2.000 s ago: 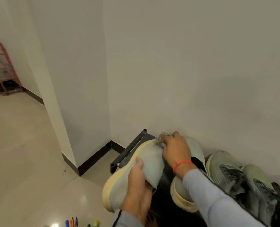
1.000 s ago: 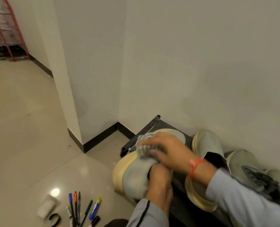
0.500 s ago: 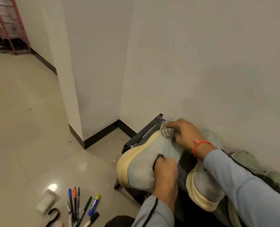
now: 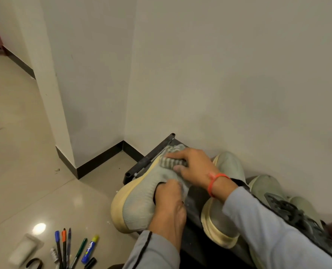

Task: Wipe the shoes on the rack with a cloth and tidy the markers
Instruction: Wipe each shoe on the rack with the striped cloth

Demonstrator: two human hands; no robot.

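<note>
Open floor left of the rack; markers (perhaps seven) clutter the near corner.

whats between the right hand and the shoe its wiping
A striped grey cloth, bunched under the right hand, lies between it and the held shoe, in the head view.

Head cam, angled fwd-down, close over rack

Markers on floor left of rack, shoes on it.
</note>
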